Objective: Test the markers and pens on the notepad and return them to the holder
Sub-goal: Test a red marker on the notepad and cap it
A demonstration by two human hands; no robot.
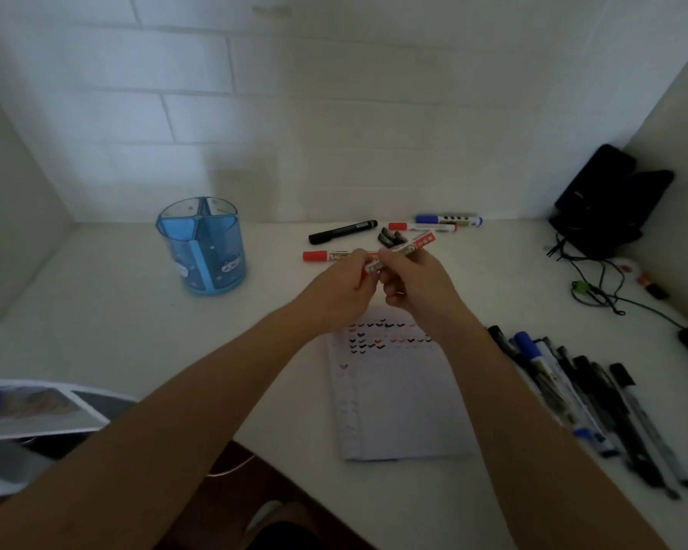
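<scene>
Our left hand (342,289) and right hand (418,285) grip one red marker (418,243) above the notepad (398,394).
The blue holder (203,248) stands left of the notepad, well apart.

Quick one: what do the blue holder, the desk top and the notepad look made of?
Blue holder: looks like translucent tinted plastic with a glossy finish; an inner divider shows through its wall.
Desk top: probably laminate or painted board, matte white and smooth with no grain; the dim light leaves it open.
Notepad: paper, matte, lying thin and flat, with ink ticks on it.
</scene>
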